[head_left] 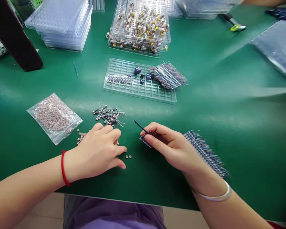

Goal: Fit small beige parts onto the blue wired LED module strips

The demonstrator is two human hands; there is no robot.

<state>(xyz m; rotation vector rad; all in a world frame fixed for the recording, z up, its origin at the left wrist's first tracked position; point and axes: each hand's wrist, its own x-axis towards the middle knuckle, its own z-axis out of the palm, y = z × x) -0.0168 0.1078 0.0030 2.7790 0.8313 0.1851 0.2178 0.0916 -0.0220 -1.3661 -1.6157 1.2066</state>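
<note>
My left hand, a red cord at its wrist, is palm down over small pinkish ring-shaped beads. Its thumb and index finger are apart, and two loose beads lie just beyond their tips. Between thumb and fingers of my right hand is a small circuit board strip with wires; a narrow blue strip juts from the same grip. Beside the right wrist lies a long row of wired boards. Above the left hand is a pile of small wired pieces with beads.
A bag of beads lies at left. Farther back, a clear tray bears dark parts and a stack of wired boards. Behind are stacked trays, trays of wired pieces and a dark upright object.
</note>
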